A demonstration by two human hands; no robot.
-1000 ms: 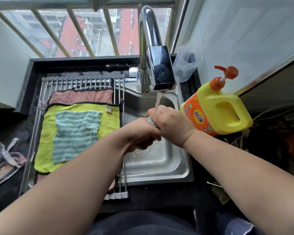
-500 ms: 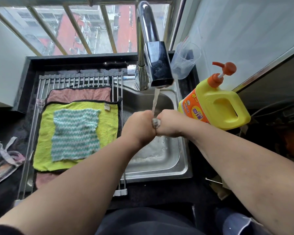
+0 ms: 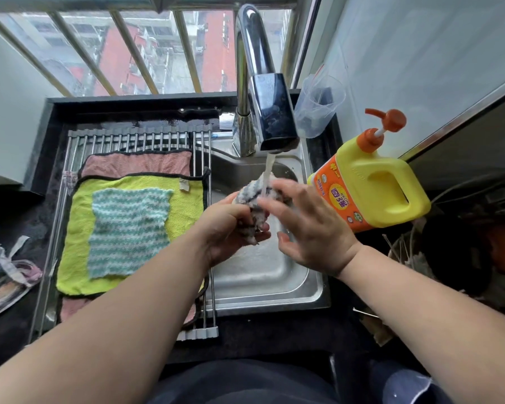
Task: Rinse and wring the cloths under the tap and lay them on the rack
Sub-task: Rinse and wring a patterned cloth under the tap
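Observation:
Water runs from the chrome tap (image 3: 271,118) onto a bunched grey and white cloth (image 3: 252,199) over the steel sink (image 3: 263,275). My left hand (image 3: 231,228) grips the lower part of that cloth. My right hand (image 3: 306,225) is spread beside it, fingers straight, fingertips touching the cloth's upper right side. On the metal rack (image 3: 134,138) to the left lie a pink cloth (image 3: 137,163), a yellow-green cloth (image 3: 76,228) over it, and a teal and white striped cloth (image 3: 129,231) on top.
A yellow detergent jug (image 3: 370,185) with an orange pump stands right of the sink. A clear plastic cup (image 3: 318,109) sits behind it by the wall. Crumpled items (image 3: 6,275) lie on the dark counter at far left. Window bars run along the back.
Both hands were clenched together round the cloth, wringing it. Now my right hand has opened and drawn apart, and the cloth shows, loosened, under the stream.

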